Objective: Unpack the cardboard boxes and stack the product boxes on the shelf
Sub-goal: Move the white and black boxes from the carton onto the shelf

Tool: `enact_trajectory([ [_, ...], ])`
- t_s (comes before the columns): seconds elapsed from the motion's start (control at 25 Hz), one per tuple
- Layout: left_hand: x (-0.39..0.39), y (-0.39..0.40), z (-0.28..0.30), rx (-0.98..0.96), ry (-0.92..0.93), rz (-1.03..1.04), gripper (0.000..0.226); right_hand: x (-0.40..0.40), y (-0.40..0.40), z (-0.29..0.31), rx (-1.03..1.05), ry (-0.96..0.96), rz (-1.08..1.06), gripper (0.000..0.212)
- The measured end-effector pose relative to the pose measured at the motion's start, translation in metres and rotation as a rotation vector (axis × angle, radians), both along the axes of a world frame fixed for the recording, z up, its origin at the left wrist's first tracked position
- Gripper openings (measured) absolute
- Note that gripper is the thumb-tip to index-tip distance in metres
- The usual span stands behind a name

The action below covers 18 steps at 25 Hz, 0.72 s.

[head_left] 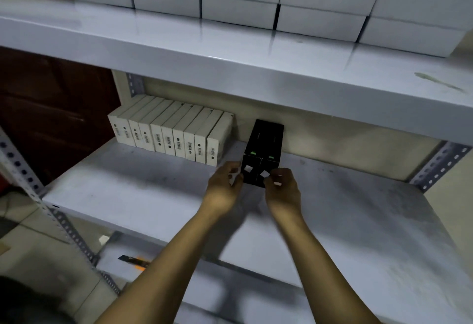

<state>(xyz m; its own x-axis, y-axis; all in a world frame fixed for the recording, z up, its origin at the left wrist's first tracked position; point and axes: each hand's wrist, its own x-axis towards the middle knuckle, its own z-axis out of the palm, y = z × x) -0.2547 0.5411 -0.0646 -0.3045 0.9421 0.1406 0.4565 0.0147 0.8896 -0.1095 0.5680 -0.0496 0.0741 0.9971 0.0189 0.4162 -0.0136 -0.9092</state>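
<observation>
Two black product boxes [263, 152] stand side by side on the middle shelf [128, 190], touching each other, just right of a row of white product boxes [169, 134] lined up on edge against the back wall. I have my left hand [224, 188] at the left black box's near corner and my right hand [282, 190] at the right one's, fingers curled round the front edges, pinching the pair together. They look like stiff, smooth-faced card cartons, long and rectangular, each with a small white label on the near end and a green mark on top. I judge them light and rigid but slick, so I would grip the long side faces, not the ends, and squeeze gently to avoid denting corners. Above, flat white cartons [240, 3] are stacked on the glossy painted metal upper shelf [230, 62]. Perforated angle-iron uprights [440, 167] frame the rack.
</observation>
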Motion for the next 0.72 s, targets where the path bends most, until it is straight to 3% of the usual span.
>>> enact_trajectory([
  [0.48,-0.048,-0.074,0.01,0.009,0.143,0.146,0.036,-0.069,-0.037,-0.009,0.143,-0.163,0.318,0.029],
  [0.72,-0.089,-0.122,0.004,-0.03,0.109,0.306,0.031,-0.118,-0.068,-0.008,0.155,-0.051,0.463,0.023],
])
